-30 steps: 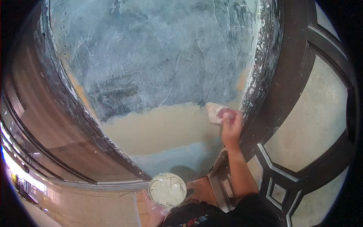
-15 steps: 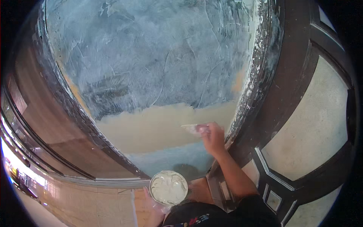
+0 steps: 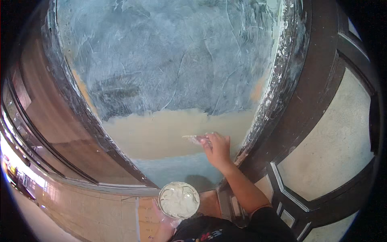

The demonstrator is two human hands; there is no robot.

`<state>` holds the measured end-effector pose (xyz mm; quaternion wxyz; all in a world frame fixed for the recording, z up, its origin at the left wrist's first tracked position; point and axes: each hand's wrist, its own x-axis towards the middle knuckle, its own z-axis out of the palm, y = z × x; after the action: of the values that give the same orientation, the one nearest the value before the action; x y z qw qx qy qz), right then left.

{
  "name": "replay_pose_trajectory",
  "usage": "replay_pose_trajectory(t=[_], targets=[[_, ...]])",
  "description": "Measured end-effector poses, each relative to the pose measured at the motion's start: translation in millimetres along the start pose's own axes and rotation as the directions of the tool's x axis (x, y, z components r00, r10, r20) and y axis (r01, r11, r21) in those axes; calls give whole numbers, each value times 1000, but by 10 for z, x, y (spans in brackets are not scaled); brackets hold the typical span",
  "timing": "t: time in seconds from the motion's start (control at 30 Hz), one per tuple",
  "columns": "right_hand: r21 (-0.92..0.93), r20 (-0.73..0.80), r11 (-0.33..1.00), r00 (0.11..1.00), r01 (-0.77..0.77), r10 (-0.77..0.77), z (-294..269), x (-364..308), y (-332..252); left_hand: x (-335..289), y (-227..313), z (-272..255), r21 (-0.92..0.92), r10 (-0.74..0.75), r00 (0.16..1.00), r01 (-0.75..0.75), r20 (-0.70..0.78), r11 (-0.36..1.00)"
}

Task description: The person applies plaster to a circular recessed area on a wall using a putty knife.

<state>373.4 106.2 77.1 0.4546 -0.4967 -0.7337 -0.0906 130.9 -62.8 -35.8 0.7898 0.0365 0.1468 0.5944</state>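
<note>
A round tub (image 3: 178,183) of creamy off-white paste (image 3: 178,201) rests in my left hand (image 3: 164,220), whose fingers hold it from the side and below. My right hand (image 3: 218,149) grips a small putty knife (image 3: 195,138) smeared with white paste. The knife's blade points left, at a smooth tan band (image 3: 149,137) across the wall; whether its edge touches the surface I cannot tell. Above the band the wall (image 3: 153,76) is mottled grey-blue with raised ridges, and below it a pale blue strip (image 3: 165,171) shows.
Dark, paint-flecked frames border the wall panel, the right one (image 3: 274,86) heavily speckled white. Farther right is a dark wooden panelling (image 3: 290,133) with pale insets. Brown boards (image 3: 80,133) stand at left, above a tiled floor (image 3: 96,207).
My right hand has slid left along the tan band with the putty knife, and the wrist has turned. The tub stays in my left hand; the whole view has shifted slightly.
</note>
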Motion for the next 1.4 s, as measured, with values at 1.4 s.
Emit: replay_pose_trajectory(t=[1.4], targets=[[347,524,933,805,98,-280,121,379,-1916,-57,1324,604,-56,60,979,-50,196,997]])
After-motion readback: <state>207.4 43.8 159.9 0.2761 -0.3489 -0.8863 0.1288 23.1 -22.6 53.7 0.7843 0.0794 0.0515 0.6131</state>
